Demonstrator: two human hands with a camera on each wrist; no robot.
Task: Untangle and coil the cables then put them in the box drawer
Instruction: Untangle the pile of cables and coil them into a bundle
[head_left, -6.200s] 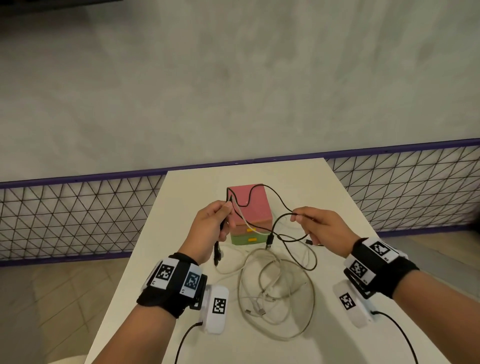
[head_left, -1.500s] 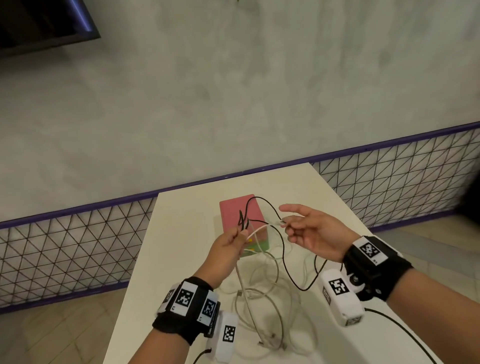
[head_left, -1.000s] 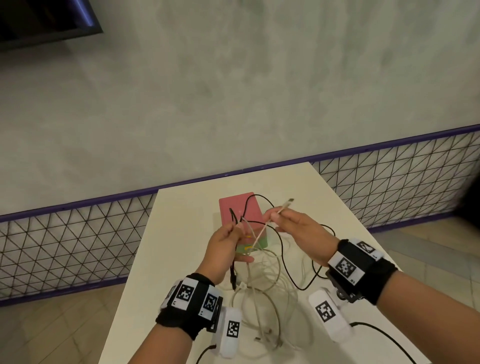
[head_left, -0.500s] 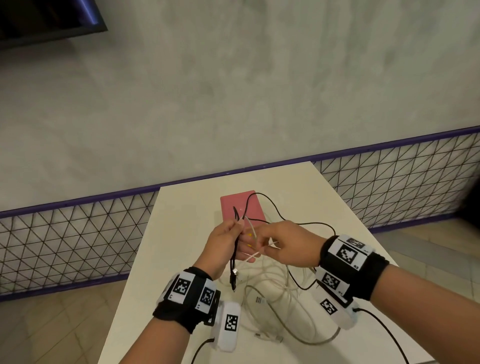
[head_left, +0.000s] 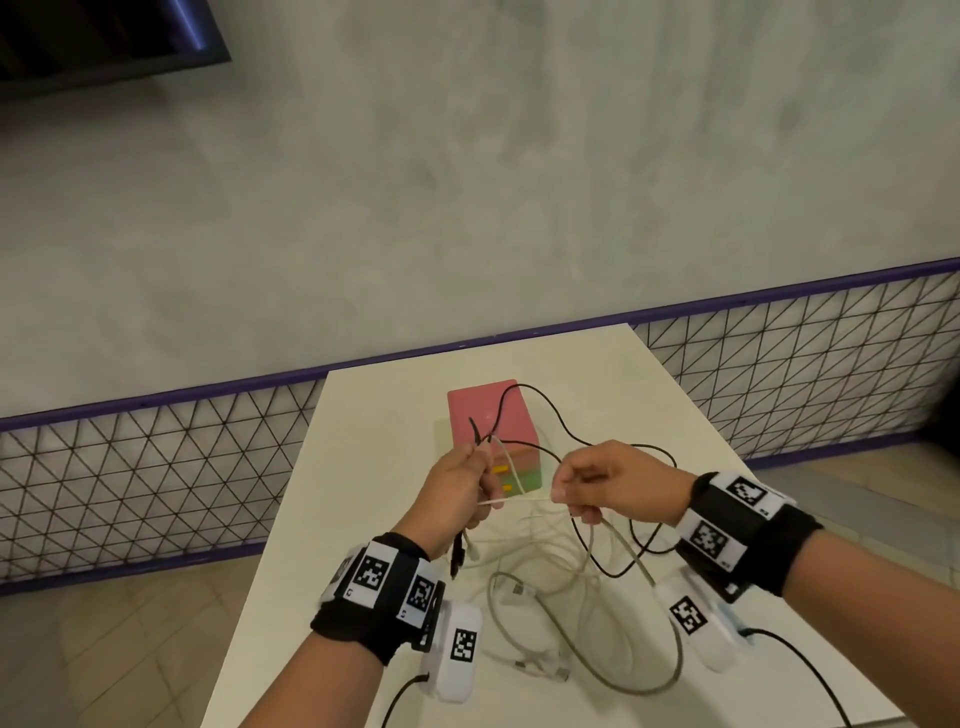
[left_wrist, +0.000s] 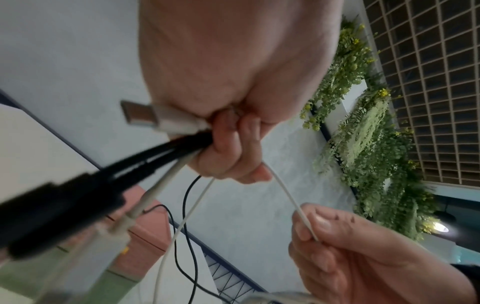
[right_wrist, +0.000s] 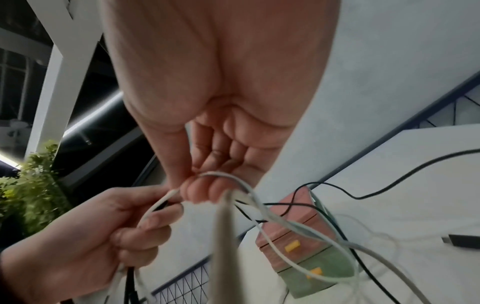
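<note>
Cables, thin white ones (head_left: 540, 566) and a thin black one (head_left: 613, 447), lie tangled on the pale rectangular table (head_left: 374, 415) before us in the head view, in front of the small pink-and-green drawer box with yellow handles (head_left: 491, 421). Our left hand (head_left: 457, 488) grips a bunch of strands; our right hand (head_left: 608, 480) pinches a white strand stretched between the two.

From the left wrist, our curled fingers (left_wrist: 228, 144) clasp black and white cable ends, including a white USB plug (left_wrist: 155, 117).

From the right wrist, our fingertips (right_wrist: 200, 191) pinch a white strand above the box.
</note>
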